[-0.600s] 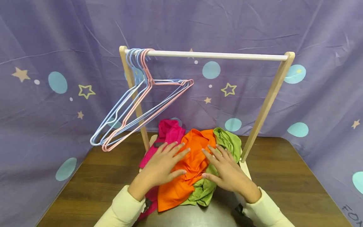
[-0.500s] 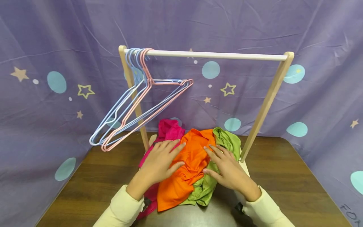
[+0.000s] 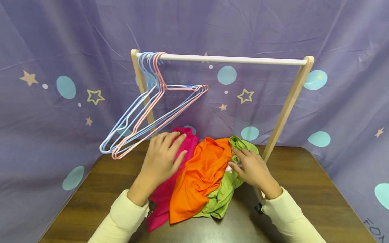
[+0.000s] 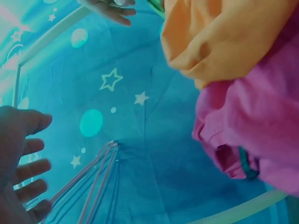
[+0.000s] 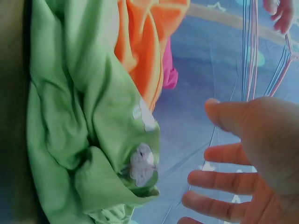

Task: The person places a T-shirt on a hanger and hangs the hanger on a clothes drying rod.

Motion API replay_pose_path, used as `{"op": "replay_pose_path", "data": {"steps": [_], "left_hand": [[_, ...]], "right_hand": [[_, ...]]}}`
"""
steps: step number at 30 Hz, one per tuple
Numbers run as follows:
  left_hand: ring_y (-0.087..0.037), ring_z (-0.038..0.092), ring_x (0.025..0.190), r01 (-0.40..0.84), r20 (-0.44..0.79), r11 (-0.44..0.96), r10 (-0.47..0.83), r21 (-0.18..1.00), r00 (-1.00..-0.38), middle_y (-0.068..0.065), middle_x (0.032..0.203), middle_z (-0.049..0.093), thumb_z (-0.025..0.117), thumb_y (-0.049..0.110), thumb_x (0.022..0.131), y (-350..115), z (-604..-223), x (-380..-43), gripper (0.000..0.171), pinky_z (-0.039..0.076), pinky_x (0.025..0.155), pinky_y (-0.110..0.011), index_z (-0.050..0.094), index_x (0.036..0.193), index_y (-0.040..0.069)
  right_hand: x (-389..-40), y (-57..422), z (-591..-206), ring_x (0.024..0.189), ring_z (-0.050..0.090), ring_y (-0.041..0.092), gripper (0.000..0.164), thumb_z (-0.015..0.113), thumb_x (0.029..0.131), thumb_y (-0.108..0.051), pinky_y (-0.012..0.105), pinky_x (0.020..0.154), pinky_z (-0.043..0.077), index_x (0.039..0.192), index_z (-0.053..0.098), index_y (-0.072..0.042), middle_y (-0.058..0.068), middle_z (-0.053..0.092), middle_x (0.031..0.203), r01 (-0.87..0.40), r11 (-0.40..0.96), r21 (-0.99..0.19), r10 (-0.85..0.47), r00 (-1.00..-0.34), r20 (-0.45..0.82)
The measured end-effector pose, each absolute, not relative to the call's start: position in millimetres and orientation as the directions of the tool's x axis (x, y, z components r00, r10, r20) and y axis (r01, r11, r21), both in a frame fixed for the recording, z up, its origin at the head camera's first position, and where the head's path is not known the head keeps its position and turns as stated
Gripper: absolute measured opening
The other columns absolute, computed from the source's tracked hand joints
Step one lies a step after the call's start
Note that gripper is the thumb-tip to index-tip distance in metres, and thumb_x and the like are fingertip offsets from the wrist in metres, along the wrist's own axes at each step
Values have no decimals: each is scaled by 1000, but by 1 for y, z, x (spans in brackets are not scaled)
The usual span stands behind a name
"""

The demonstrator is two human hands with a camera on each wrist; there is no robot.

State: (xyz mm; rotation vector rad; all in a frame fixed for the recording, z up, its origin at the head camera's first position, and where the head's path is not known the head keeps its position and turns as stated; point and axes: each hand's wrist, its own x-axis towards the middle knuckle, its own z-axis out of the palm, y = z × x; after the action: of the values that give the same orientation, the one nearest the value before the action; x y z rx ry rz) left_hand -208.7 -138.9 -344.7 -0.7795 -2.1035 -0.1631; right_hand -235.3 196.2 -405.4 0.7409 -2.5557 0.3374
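Observation:
Three crumpled garments lie side by side on the table: a pink one [image 3: 164,192] at left, an orange one [image 3: 200,179] in the middle, partly over its neighbours, and a green one [image 3: 223,195] with a white patterned patch at right. My left hand [image 3: 159,157] hovers above the pink garment, fingers spread and holding nothing. Over the green garment is my right hand [image 3: 253,167], its fingers loosely extended and apart from the cloth in the right wrist view. Blue, white and pink wire hangers [image 3: 133,128] hang bunched on the rack's left end.
A wooden clothes rack with a white rail [image 3: 225,59] stands behind the garments, its right post [image 3: 287,108] close beyond my right hand. The brown table [image 3: 307,195] extends on both sides. A purple curtain [image 3: 258,30] with stars and dots hangs behind.
My hands have moved apart: the left went left and away from me toward the hangers, the right slid a little right over the green garment. More of the orange and pink cloth shows.

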Motion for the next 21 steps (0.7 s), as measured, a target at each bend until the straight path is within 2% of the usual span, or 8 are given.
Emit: {"op": "replay_pose_path", "data": {"steps": [7, 10, 15, 21], "left_hand": [[-41, 46, 110, 452, 869, 880, 331, -145, -366, -18, 135, 56, 70, 16, 93, -141, -324, -209, 44, 35, 81, -51, 62, 135, 6], [-42, 46, 108, 354, 896, 929, 241, -103, -372, -18, 136, 56, 67, 7, 93, -144, -315, -212, 44, 35, 81, -53, 60, 136, 6], [-44, 47, 103, 247, 916, 969, 123, -27, -382, -20, 132, 56, 61, -9, 85, -151, -303, -218, 52, 36, 80, -55, 59, 136, 4], [-46, 48, 94, 221, 936, 975, 70, 8, -346, -22, 124, 59, 57, -8, 92, -157, -295, -224, 40, 36, 72, -53, 60, 131, 1]], "right_hand": [[-256, 202, -393, 106, 63, 45, 54, 72, 96, -38, 59, 86, 53, 137, 62, -4, 22, 66, 124, -466, 878, -110, -398, -838, 374], [-263, 201, -387, 108, 63, 45, 55, 70, 97, -37, 59, 88, 53, 139, 61, -3, 23, 65, 127, -446, 888, -111, -399, -869, 293], [-275, 199, -380, 108, 64, 44, 57, 68, 99, -36, 58, 93, 51, 142, 57, -2, 25, 63, 130, -414, 902, -125, -390, -903, 179], [-292, 198, -368, 102, 66, 43, 53, 63, 101, -32, 57, 89, 53, 142, 57, 1, 25, 65, 126, -374, 918, -131, -364, -927, 94]]}}
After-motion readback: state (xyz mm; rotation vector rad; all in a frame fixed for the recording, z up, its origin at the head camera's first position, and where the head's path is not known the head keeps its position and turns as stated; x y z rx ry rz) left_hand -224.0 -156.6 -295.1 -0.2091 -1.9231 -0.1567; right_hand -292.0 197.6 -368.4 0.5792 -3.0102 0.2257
